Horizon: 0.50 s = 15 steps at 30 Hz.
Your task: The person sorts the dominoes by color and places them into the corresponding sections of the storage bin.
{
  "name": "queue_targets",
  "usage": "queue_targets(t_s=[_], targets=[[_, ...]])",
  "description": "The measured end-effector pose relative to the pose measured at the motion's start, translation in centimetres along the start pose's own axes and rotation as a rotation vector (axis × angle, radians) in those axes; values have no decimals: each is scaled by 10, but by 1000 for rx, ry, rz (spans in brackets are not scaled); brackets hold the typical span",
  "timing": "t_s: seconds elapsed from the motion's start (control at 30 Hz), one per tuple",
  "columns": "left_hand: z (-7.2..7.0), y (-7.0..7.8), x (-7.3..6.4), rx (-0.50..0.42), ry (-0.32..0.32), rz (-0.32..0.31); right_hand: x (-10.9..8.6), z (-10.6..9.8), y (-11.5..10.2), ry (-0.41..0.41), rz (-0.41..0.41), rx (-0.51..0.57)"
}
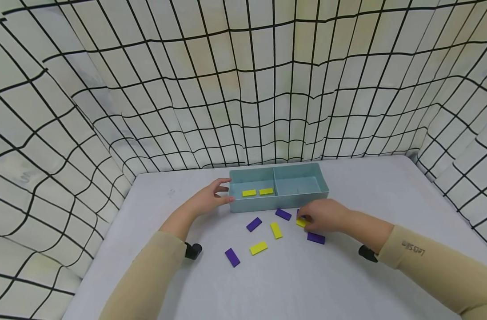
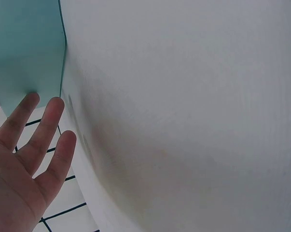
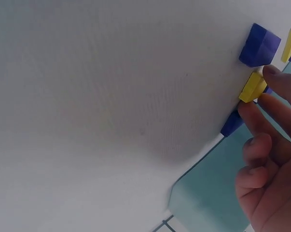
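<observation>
A pale teal box [image 1: 281,202] with two compartments stands at the back of the table. In its left compartment lie two yellow blocks [image 1: 249,193]. My left hand [image 1: 205,198] rests against the box's left end, its fingers spread and fairly straight in the left wrist view. In front of the box, my right hand [image 1: 325,215] pinches a yellow block [image 3: 253,87] between thumb and fingers. A purple block [image 1: 316,238] lies just below that hand, and another purple block [image 3: 233,123] is partly hidden behind its fingers.
More blocks are scattered on the white table [image 1: 283,284]: purple ones [image 1: 253,224] and yellow ones [image 1: 259,248]. A black wire grid [image 1: 263,89] over pale panels encloses the back and sides.
</observation>
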<state>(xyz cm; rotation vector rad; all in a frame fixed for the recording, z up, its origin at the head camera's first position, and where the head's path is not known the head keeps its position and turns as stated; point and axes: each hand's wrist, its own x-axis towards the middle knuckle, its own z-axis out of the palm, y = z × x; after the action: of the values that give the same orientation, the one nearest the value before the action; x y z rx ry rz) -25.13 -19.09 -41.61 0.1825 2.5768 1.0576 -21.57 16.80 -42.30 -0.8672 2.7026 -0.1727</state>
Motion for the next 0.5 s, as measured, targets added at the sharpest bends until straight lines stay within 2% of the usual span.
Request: queue_targets(t_s=[0.5], targets=[[0,0,0,-7,3,10,-3,-2,-3,51,-2,4]])
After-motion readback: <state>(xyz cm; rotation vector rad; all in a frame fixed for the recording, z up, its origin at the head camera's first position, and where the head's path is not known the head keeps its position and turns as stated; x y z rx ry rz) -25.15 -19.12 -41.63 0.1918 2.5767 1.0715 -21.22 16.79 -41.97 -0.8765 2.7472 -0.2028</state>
